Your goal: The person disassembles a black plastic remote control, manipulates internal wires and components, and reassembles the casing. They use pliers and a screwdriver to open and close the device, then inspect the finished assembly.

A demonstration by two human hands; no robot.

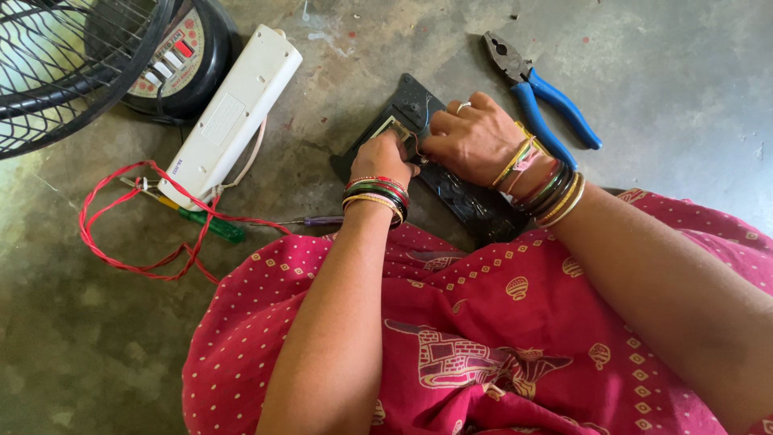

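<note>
A black electrical board (467,200) lies on the concrete floor in front of my knees. My left hand (382,155) and my right hand (471,137) meet over its far end, fingers pinched on a small part with thin wires (412,138) there. What exactly each finger grips is hidden by the hands. Both wrists carry several coloured bangles. Blue-handled pliers (541,95) lie just beyond my right hand.
A white power strip (231,113) lies at the upper left, beside the black base of a table fan (181,48) and its grille (56,64). Looped red wire (141,217), a green-handled screwdriver (211,225) and a thin purple-handled one (322,220) lie to the left.
</note>
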